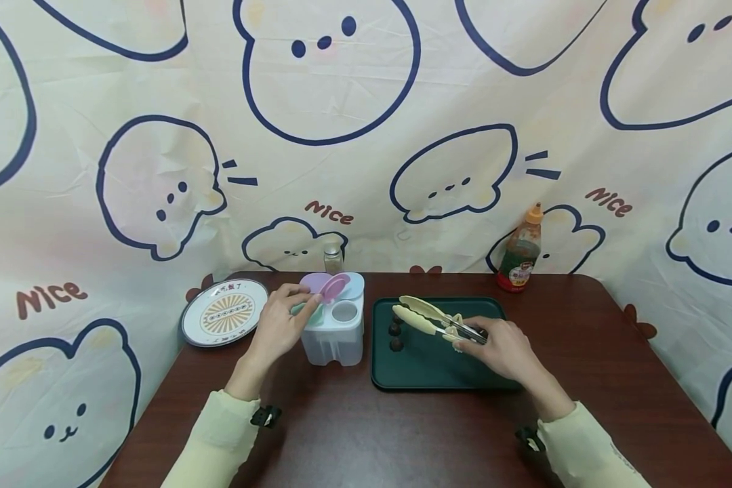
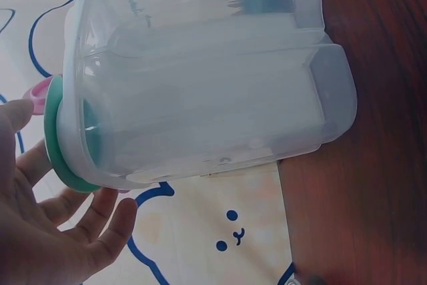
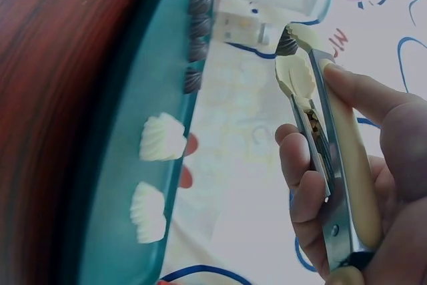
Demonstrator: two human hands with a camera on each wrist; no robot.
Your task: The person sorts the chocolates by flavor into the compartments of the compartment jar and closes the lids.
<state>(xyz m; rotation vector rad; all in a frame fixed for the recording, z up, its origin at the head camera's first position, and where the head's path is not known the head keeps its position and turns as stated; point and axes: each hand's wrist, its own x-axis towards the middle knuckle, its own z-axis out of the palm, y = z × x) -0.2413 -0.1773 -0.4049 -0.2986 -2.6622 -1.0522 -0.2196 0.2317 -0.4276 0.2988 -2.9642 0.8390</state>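
Left grip (image 1: 280,318) and right grip (image 1: 503,347) are both grasping. On the brown table (image 1: 329,440), a dark green tray (image 1: 451,371) is lying right of a translucent lidded container (image 1: 332,347), whose front-right opening (image 1: 344,312) is standing uncovered. Over the tray, the right grip is clasping cream-tipped tongs (image 1: 415,320) by their arms; the left grip is pinching a tilted pink lid (image 1: 335,287), probably light and stiff, best taken by its edge. One dark swirled piece (image 3: 287,45) is sitting between the tongs' tips, likely light and fragile.
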